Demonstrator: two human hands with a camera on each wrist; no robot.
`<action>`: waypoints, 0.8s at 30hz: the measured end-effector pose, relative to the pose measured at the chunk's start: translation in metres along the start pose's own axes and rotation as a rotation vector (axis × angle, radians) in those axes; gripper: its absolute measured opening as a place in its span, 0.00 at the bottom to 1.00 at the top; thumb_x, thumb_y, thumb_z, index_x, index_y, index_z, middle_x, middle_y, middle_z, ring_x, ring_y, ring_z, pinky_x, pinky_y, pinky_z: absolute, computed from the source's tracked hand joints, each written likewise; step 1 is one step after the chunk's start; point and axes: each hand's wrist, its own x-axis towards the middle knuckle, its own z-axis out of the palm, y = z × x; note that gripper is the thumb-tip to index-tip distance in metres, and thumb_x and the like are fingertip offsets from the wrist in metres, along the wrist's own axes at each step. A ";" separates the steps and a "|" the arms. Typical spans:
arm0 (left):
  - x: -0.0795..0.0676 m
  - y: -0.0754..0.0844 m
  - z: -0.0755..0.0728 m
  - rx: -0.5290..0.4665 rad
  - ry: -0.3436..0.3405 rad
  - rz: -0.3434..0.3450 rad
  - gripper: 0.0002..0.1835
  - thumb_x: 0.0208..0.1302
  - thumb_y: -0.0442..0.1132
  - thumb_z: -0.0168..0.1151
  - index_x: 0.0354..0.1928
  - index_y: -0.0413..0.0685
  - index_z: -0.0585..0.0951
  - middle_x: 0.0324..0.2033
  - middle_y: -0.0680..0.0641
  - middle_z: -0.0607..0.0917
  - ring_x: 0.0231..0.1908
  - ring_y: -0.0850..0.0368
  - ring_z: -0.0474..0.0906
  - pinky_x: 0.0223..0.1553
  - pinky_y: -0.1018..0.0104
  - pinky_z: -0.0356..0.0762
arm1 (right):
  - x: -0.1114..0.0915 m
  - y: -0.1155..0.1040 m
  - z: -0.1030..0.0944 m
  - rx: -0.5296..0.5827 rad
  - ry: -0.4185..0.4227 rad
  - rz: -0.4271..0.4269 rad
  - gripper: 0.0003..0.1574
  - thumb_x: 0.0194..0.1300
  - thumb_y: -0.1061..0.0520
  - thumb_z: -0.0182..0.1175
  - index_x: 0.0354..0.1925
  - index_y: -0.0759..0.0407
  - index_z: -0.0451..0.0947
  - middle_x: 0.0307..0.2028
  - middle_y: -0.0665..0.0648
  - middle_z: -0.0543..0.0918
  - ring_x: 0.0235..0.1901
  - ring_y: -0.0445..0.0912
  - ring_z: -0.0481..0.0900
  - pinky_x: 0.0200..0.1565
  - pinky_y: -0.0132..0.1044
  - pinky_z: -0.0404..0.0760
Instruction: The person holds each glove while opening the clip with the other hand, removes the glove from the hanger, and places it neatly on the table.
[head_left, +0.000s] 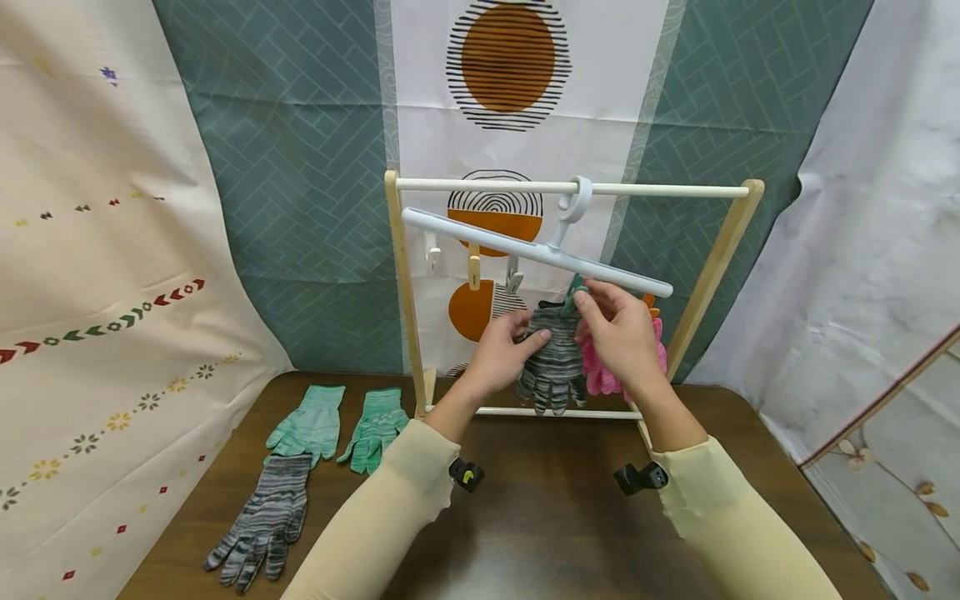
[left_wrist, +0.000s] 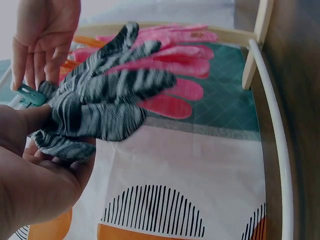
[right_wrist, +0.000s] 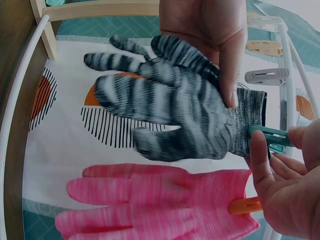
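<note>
The left hand [head_left: 504, 348] pinches the gray glove [head_left: 557, 354] near its cuff [right_wrist: 254, 105], apparently steadying it; the right hand [head_left: 624, 332] pinches the green clip [head_left: 573, 293] on that cuff, toward the lower right end of the hanger [head_left: 480, 237]; the pink glove [right_wrist: 165, 202], hanging there, likely weighs it down.

- Left hand [left_wrist: 42, 175] pinches the striped glove [left_wrist: 112, 92]
- Right hand [left_wrist: 45, 42] touches the green clip [left_wrist: 31, 97] at the cuff
- Pink glove [left_wrist: 185, 52] behind
- White rod [left_wrist: 276, 120] to the right

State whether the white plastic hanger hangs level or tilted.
Tilted: the white plastic hanger slopes down rightward in the head view.
</note>
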 end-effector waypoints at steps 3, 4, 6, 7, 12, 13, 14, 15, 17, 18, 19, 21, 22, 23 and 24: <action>-0.002 0.001 0.001 -0.071 -0.017 -0.027 0.25 0.79 0.41 0.64 0.71 0.35 0.75 0.54 0.40 0.89 0.53 0.50 0.87 0.56 0.56 0.83 | 0.000 0.000 0.000 -0.018 0.010 0.017 0.33 0.81 0.43 0.59 0.71 0.64 0.76 0.60 0.64 0.85 0.46 0.57 0.87 0.44 0.31 0.84; -0.002 0.002 0.002 -0.092 -0.022 -0.038 0.25 0.79 0.40 0.64 0.71 0.35 0.75 0.54 0.40 0.89 0.52 0.50 0.87 0.55 0.56 0.84 | 0.000 0.000 0.000 -0.022 0.012 0.020 0.34 0.81 0.42 0.59 0.71 0.63 0.76 0.61 0.63 0.85 0.49 0.55 0.86 0.46 0.31 0.84; -0.003 0.003 0.002 -0.116 -0.025 -0.052 0.25 0.79 0.40 0.64 0.71 0.36 0.75 0.54 0.40 0.89 0.52 0.50 0.87 0.55 0.57 0.84 | 0.001 -0.001 0.001 -0.015 0.011 0.026 0.34 0.81 0.42 0.59 0.71 0.63 0.76 0.62 0.63 0.84 0.50 0.54 0.85 0.45 0.29 0.83; -0.004 0.003 0.002 -0.129 -0.028 -0.057 0.25 0.79 0.40 0.64 0.71 0.36 0.75 0.54 0.40 0.89 0.52 0.50 0.87 0.55 0.57 0.84 | 0.001 -0.001 0.001 -0.003 0.007 0.028 0.34 0.81 0.42 0.59 0.71 0.63 0.76 0.62 0.64 0.84 0.48 0.55 0.85 0.43 0.30 0.84; -0.005 0.004 0.001 -0.189 -0.046 -0.078 0.23 0.79 0.40 0.63 0.70 0.37 0.76 0.54 0.40 0.89 0.51 0.50 0.87 0.55 0.57 0.84 | 0.001 -0.002 0.001 0.084 -0.020 0.046 0.35 0.81 0.43 0.59 0.72 0.65 0.74 0.55 0.66 0.85 0.26 0.47 0.83 0.32 0.32 0.85; -0.006 0.004 0.001 -0.194 -0.050 -0.079 0.23 0.79 0.39 0.63 0.70 0.37 0.76 0.54 0.40 0.89 0.51 0.50 0.87 0.55 0.57 0.84 | 0.002 -0.001 0.002 0.099 -0.023 0.050 0.35 0.81 0.44 0.59 0.72 0.65 0.74 0.53 0.67 0.86 0.25 0.45 0.82 0.32 0.33 0.85; -0.006 0.004 0.001 -0.199 -0.052 -0.079 0.23 0.80 0.39 0.63 0.70 0.37 0.76 0.54 0.40 0.89 0.51 0.50 0.87 0.55 0.57 0.84 | 0.002 -0.001 0.002 0.116 -0.023 0.055 0.34 0.81 0.44 0.59 0.72 0.65 0.74 0.52 0.66 0.86 0.23 0.45 0.82 0.31 0.34 0.85; -0.006 0.003 0.001 -0.198 -0.053 -0.079 0.23 0.80 0.40 0.63 0.70 0.37 0.76 0.54 0.40 0.89 0.51 0.51 0.87 0.55 0.57 0.84 | 0.002 0.000 0.002 0.127 -0.021 0.057 0.34 0.81 0.44 0.60 0.72 0.65 0.74 0.52 0.66 0.86 0.23 0.45 0.81 0.31 0.35 0.85; -0.007 0.003 0.000 -0.195 -0.052 -0.079 0.23 0.80 0.40 0.63 0.70 0.37 0.76 0.54 0.41 0.89 0.50 0.51 0.86 0.55 0.58 0.84 | 0.002 0.000 0.003 0.145 -0.014 0.059 0.33 0.81 0.45 0.60 0.71 0.65 0.75 0.52 0.65 0.86 0.24 0.48 0.82 0.32 0.37 0.86; -0.007 0.003 0.000 -0.192 -0.051 -0.080 0.23 0.80 0.40 0.63 0.70 0.37 0.76 0.54 0.41 0.89 0.50 0.51 0.86 0.55 0.58 0.84 | 0.002 0.001 0.003 0.153 -0.010 0.059 0.32 0.81 0.45 0.60 0.70 0.65 0.75 0.52 0.65 0.86 0.24 0.50 0.82 0.32 0.38 0.86; -0.008 0.003 0.000 -0.190 -0.051 -0.080 0.23 0.80 0.40 0.63 0.69 0.37 0.77 0.54 0.41 0.89 0.50 0.51 0.86 0.55 0.58 0.84 | 0.003 0.001 0.003 0.163 -0.005 0.059 0.32 0.80 0.45 0.61 0.70 0.65 0.76 0.52 0.64 0.86 0.24 0.52 0.82 0.32 0.39 0.87; -0.008 0.002 0.000 -0.186 -0.047 -0.081 0.23 0.80 0.40 0.63 0.68 0.36 0.77 0.53 0.41 0.89 0.49 0.52 0.86 0.54 0.58 0.84 | 0.002 0.001 0.004 0.176 0.009 0.057 0.31 0.80 0.46 0.62 0.68 0.66 0.77 0.51 0.64 0.87 0.24 0.54 0.82 0.31 0.39 0.87; -0.008 0.002 0.000 -0.186 -0.045 -0.081 0.22 0.80 0.41 0.63 0.68 0.36 0.77 0.52 0.41 0.89 0.48 0.52 0.86 0.54 0.58 0.84 | 0.002 0.001 0.004 0.183 0.016 0.057 0.31 0.79 0.46 0.62 0.68 0.66 0.78 0.51 0.64 0.87 0.24 0.54 0.82 0.31 0.39 0.87; -0.009 0.002 0.000 -0.183 -0.042 -0.080 0.22 0.80 0.41 0.63 0.68 0.36 0.78 0.52 0.41 0.89 0.48 0.52 0.86 0.54 0.58 0.84 | 0.002 0.001 0.005 0.187 0.024 0.058 0.30 0.79 0.46 0.63 0.67 0.66 0.78 0.50 0.64 0.87 0.24 0.54 0.82 0.31 0.40 0.87; -0.009 0.001 -0.001 -0.182 -0.039 -0.078 0.22 0.80 0.41 0.63 0.67 0.36 0.78 0.51 0.41 0.89 0.47 0.52 0.86 0.53 0.58 0.84 | 0.002 0.001 0.005 0.193 0.035 0.060 0.30 0.78 0.46 0.64 0.66 0.66 0.79 0.49 0.63 0.87 0.24 0.54 0.83 0.31 0.40 0.87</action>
